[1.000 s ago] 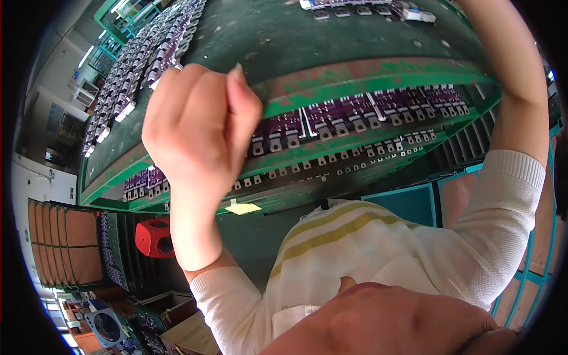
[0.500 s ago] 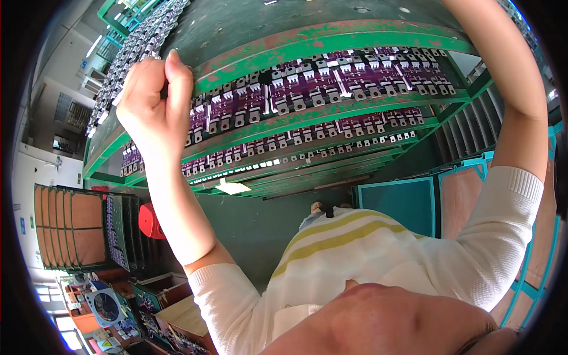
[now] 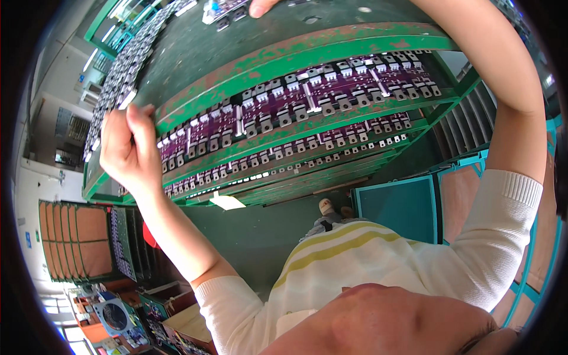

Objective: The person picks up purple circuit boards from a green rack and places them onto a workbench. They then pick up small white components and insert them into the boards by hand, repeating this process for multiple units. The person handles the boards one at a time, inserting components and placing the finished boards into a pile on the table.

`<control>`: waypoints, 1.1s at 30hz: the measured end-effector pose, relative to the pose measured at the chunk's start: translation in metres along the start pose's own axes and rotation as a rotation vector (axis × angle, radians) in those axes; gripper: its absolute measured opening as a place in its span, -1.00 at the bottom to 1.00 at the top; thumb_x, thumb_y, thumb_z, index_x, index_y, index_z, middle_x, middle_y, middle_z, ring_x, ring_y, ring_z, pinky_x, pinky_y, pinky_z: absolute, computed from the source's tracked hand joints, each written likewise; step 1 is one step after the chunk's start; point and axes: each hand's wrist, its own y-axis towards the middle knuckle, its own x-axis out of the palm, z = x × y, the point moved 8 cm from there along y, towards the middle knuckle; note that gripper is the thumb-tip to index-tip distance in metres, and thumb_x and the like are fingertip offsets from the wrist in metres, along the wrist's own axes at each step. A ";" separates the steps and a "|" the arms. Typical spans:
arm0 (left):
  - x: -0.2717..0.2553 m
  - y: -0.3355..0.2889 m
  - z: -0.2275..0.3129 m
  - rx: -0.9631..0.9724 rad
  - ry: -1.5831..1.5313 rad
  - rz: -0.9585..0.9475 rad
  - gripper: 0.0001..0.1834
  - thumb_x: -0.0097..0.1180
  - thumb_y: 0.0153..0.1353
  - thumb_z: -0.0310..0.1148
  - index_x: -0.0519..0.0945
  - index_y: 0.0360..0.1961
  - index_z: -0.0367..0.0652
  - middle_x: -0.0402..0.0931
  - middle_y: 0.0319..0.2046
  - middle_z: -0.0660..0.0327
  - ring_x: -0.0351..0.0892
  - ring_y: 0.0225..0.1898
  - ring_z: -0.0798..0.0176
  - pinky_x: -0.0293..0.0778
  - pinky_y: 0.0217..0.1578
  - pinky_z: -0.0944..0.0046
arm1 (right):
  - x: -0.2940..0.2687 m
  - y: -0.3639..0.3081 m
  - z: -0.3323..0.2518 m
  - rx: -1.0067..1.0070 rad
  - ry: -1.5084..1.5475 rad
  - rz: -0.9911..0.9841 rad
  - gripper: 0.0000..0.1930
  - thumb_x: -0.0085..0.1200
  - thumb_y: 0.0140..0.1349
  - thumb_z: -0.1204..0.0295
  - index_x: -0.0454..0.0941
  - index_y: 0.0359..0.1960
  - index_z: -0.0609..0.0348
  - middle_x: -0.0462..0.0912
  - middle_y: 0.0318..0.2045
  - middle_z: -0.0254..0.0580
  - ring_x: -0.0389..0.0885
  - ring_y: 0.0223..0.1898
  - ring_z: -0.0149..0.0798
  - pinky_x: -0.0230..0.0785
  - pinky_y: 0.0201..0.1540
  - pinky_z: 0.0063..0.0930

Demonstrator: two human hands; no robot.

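Observation:
At the top edge, one finger of my right hand (image 3: 260, 7) touches a circuit board (image 3: 228, 13) with black metal-tabbed parts and a blue component. The rest of that hand is out of frame. The board is at the dark top shelf (image 3: 195, 56) of a green metal rack (image 3: 278, 65). On the left, my left hand (image 3: 130, 145) is closed in a fist at the rack's front rail, thumb against its edge. What its curled fingers hold is partly hidden, but it appears to grip the rail.
Purple circuit boards (image 3: 278, 106) with silver tabs fill the lower shelves. More boards (image 3: 127, 68) line the top shelf's left side. A white paper tag (image 3: 228, 202) hangs below. Behind on the left stand a brown-panelled rack (image 3: 74, 239), a red stool (image 3: 149, 235) and a fan (image 3: 113, 316).
A circuit board and a finger of my right hand have come into view at the top. My left hand sits lower and further left in the picture; the rack has shifted that way too.

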 end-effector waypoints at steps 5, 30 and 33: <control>0.000 -0.003 -0.002 0.028 0.040 0.014 -0.71 0.05 0.45 -0.48 0.67 -0.46 -0.29 0.60 -0.54 0.19 0.49 -0.51 0.23 0.38 -0.40 0.25 | -0.020 -0.008 -0.024 0.018 -0.073 0.009 -0.23 0.53 -0.13 -0.03 0.62 0.02 0.32 0.75 -0.23 0.09 0.73 -0.17 0.03 0.53 -0.06 -0.20; 0.002 -0.002 -0.023 -0.237 -0.026 -0.080 -0.64 0.02 0.51 -0.36 0.56 -0.45 -0.35 0.54 -0.53 0.20 0.44 -0.44 0.41 0.38 -0.32 0.37 | -0.019 -0.025 -0.038 -0.570 -0.374 0.560 -0.57 0.52 -0.09 0.26 0.64 -0.21 0.15 0.69 -0.19 -0.19 0.65 0.00 -0.05 0.54 -0.02 -0.19; 0.004 0.020 -0.044 -0.415 -0.219 -0.371 -0.69 0.10 0.47 -0.25 0.59 -0.34 -0.28 0.50 -0.46 0.27 0.37 -0.36 0.43 0.38 -0.13 0.34 | -0.026 -0.036 -0.047 -0.401 -0.506 0.576 -0.57 0.52 -0.10 0.25 0.65 -0.21 0.15 0.69 -0.19 -0.16 0.65 0.00 -0.03 0.53 -0.01 -0.16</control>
